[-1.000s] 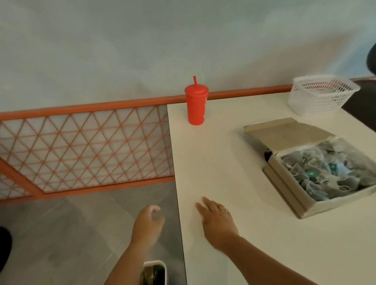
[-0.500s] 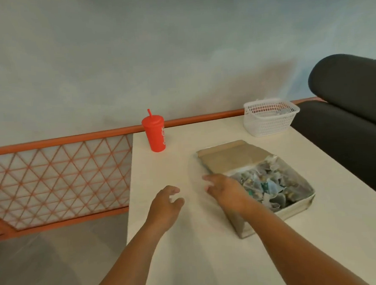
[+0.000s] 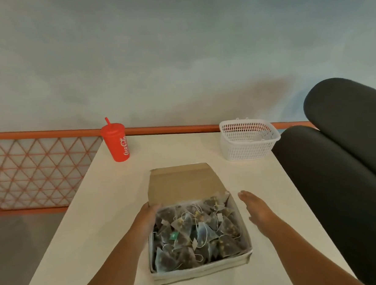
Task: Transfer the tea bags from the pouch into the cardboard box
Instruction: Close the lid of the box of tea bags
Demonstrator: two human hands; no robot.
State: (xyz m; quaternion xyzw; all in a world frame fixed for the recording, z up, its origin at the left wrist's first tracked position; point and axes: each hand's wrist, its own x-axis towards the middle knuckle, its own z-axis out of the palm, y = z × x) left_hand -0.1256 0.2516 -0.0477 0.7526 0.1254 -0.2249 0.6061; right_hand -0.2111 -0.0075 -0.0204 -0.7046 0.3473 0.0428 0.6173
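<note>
A cardboard box [image 3: 201,270] lies open on the white table, its brown lid [image 3: 183,182] folded back away from me. Several pyramid tea bags [image 3: 197,232] with strings and tags fill it. My left hand [image 3: 147,215] rests against the box's left wall near the lid hinge, fingers reaching the rim. My right hand [image 3: 256,208] hovers flat and open just right of the box, apart from it. No pouch is in view.
A red lidded cup with a straw [image 3: 116,142] stands at the table's far left corner. A white plastic basket [image 3: 248,138] sits at the far right. Dark padded seating [image 3: 339,177] borders the table's right edge. An orange lattice railing [image 3: 34,169] runs along the left.
The view has swung right, centring the box in front of me. Both hands came forward from the table's left edge; the left now touches the box's left side, the right flanks its right side.
</note>
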